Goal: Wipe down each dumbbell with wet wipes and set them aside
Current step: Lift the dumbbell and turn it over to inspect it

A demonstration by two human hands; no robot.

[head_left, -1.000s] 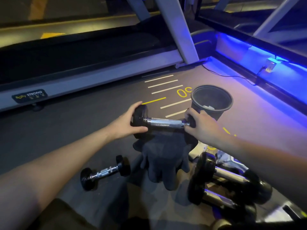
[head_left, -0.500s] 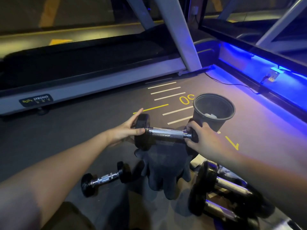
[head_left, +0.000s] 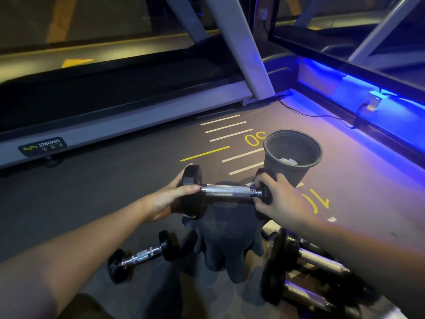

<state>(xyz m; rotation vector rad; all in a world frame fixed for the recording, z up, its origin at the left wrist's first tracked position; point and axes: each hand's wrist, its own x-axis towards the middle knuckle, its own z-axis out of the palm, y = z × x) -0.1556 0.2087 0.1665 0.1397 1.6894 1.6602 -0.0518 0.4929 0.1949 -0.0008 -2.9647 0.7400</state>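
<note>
From the head camera, looking down at the gym floor [head_left: 96, 203], a person holds a dumbbell [head_left: 226, 191] level in both hands, its chrome handle running crosswise just in front of a grey bin [head_left: 291, 157]. The left hand [head_left: 169, 199] cups the left black weight head, with the thumb laid across its inner face toward the handle and the fingers wrapped behind; that grip is closed on the weight. The right hand [head_left: 278, 199] clasps the right head, fingers curled over the top and thumb under, so this grip holds the dumbbell too. The right head sits close against the near wall of the bin, though I cannot tell if they touch.

A dark cloth [head_left: 226, 245] hangs below the dumbbell, nearer the person than the bin. A small dumbbell [head_left: 143, 255] lies on the floor to the left of the cloth, well on the near side of the bin. Two larger dumbbells [head_left: 305, 270] lie side by side to the right of the cloth, under the right forearm.

Inside the bin some white scraps [head_left: 287, 161] rest at the bottom. Beyond the bin, yellow and white floor markings [head_left: 226, 132] lead toward a treadmill [head_left: 115, 116]. A blue light strip [head_left: 358, 88] glows to the right of the bin.
</note>
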